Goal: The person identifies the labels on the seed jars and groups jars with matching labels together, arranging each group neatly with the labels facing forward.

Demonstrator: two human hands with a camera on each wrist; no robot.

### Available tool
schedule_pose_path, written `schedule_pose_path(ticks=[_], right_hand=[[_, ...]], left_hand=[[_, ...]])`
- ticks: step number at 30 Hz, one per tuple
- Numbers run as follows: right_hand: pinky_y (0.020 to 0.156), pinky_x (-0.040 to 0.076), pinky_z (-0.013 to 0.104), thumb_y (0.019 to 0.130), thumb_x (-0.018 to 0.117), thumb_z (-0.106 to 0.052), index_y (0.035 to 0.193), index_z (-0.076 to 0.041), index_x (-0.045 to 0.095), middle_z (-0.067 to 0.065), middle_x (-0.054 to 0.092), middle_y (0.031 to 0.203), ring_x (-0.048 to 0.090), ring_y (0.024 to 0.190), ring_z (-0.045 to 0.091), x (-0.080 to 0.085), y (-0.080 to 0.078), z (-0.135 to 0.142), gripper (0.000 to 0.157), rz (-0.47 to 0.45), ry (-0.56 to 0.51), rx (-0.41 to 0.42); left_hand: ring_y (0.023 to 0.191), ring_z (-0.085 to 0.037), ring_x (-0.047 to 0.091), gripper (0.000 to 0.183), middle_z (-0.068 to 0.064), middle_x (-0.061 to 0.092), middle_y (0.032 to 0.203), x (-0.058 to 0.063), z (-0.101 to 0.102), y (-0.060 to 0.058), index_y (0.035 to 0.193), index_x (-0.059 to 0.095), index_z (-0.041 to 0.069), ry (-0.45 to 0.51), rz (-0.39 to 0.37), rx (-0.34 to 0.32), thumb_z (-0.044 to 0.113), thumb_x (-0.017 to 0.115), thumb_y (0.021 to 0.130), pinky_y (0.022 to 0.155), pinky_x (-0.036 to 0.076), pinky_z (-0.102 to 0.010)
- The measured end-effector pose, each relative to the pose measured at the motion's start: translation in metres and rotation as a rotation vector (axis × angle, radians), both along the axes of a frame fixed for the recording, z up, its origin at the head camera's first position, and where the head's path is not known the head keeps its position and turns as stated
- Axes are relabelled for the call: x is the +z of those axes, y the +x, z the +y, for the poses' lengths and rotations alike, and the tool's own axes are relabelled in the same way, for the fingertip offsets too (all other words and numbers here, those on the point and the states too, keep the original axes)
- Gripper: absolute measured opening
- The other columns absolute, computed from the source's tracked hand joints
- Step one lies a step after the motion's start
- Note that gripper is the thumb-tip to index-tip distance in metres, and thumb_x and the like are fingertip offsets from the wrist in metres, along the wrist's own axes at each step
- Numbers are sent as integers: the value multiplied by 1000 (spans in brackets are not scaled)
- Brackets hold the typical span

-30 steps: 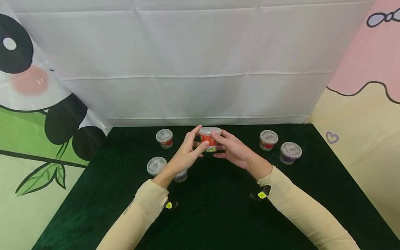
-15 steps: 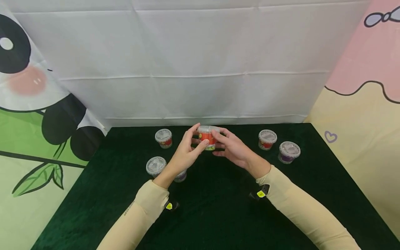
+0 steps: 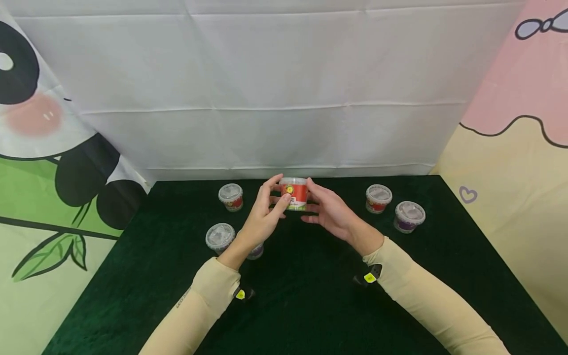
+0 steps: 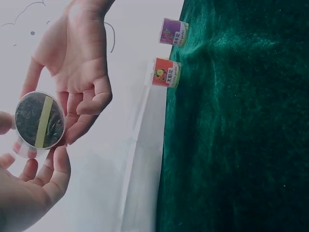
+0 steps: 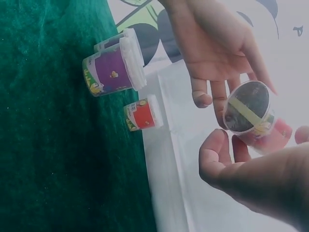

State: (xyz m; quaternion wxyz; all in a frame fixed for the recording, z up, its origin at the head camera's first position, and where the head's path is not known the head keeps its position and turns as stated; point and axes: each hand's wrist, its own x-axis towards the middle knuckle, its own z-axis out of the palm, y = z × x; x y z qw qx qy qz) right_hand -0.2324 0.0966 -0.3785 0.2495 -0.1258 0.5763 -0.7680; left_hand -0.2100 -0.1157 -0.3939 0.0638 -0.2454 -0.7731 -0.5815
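Both hands hold a small lidded plastic tub (image 3: pixel 296 191) with a red flower label, raised above the far part of the table. My left hand (image 3: pixel 261 217) grips its left side, thumb across the front and index finger up by the lid. The right hand (image 3: pixel 336 217) pinches the right side, thumb at the edge and other fingers behind. From below, the left wrist view shows the tub's dark base (image 4: pixel 40 120) with a yellow-green stripe. The label faces the head camera, and little of the lid's top shows.
On the dark green cloth (image 3: pixel 301 305) stand a red-label tub (image 3: pixel 231 198) at back left, a lidded tub (image 3: pixel 220 235) nearer, and another tub (image 3: pixel 256 251) partly behind the left wrist. A red-label tub (image 3: pixel 378 199) and a purple-label tub (image 3: pixel 409 217) stand at right.
The held tub has turned and tipped so its label faces me and less of the lid shows. The right thumb has moved from its front to its right edge.
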Motion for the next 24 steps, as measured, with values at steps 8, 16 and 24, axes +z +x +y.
schedule_pose_path(ticks=[8, 16, 24], right_hand=[[100, 45, 44, 107, 45, -46, 152, -10, 29, 13, 44, 139, 50, 116, 26, -4, 1, -1, 59, 13, 2, -29], [101, 44, 44, 107, 49, -41, 150, -9, 32, 10, 47, 134, 53, 111, 23, -6, 1, 0, 56, 8, 0, -15], [104, 43, 43, 108, 45, -42, 149, -6, 36, 10, 51, 131, 55, 112, 22, -2, 1, 4, 55, 10, -11, 15]], left_hand=[[109, -29, 57, 58, -14, 40, 138, -2, 2, -1, 157, 25, 21, -4, -10, 8, 23, 55, 107, 78, 59, -43], [109, -29, 57, 57, -14, 41, 137, -6, 2, -1, 155, 27, 21, -11, -14, 11, 21, 56, 106, 78, 59, -40], [100, -28, 58, 45, -12, 44, 140, -2, -4, -1, 155, 31, 23, 21, -67, 2, 36, 36, 112, 78, 55, -46]])
